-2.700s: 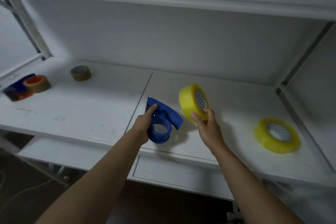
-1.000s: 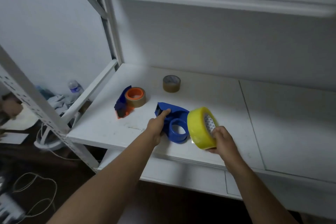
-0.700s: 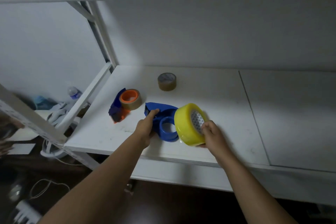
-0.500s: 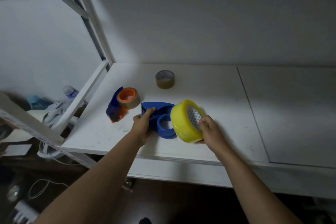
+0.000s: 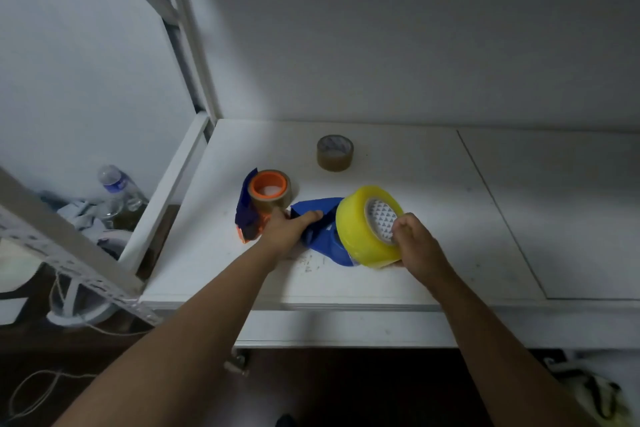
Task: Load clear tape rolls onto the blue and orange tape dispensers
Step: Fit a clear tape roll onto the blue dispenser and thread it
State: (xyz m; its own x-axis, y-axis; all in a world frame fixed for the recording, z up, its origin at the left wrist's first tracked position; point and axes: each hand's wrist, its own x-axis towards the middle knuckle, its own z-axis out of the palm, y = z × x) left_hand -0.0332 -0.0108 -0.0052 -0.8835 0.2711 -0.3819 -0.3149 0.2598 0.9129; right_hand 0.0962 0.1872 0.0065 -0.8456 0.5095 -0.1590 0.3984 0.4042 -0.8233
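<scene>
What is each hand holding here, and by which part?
The left hand grips the blue dispenser by its upper handle end. The right hand holds the yellow-tinted tape roll at its core opening and lower rim, pressed against the dispenser.

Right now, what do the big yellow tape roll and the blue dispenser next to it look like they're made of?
The big yellow tape roll looks like glossy translucent plastic film, its sides catching a sheen, wound on a printed, probably cardboard, core. The blue dispenser looks like moulded hard plastic with a uniform colour and smooth, slightly shiny faces, though the dim light leaves that open.
</scene>
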